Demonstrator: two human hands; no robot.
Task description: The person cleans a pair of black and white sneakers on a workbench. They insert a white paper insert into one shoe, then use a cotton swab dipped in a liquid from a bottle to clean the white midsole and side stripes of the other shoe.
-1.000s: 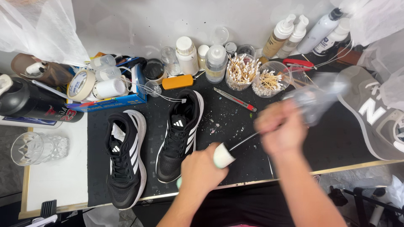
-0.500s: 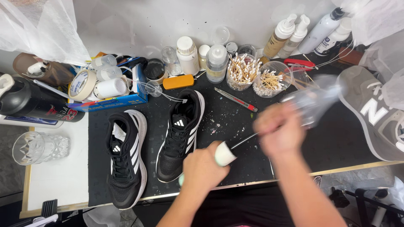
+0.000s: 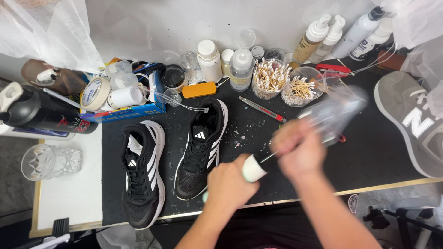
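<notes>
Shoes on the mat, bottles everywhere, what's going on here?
A person works at a black mat. The left hand grips a small white-capped bottle. The right hand, blurred with motion, holds a thin dark-handled tool at the cap and a crumpled clear plastic piece. Two black sneakers with white stripes lie untouched beside the hands.

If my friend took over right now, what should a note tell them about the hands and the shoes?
Left hand: closed around a small white bottle, at the front edge of the black mat.
Right hand: blurred with motion, gripping a thin dark tool that meets the bottle top; a clear plastic bag shows just behind it.
Two black shoes lie untouched on the mat, left of the hands. A grey shoe sits far right.
Done or left: cannot tell from the picture.
</notes>
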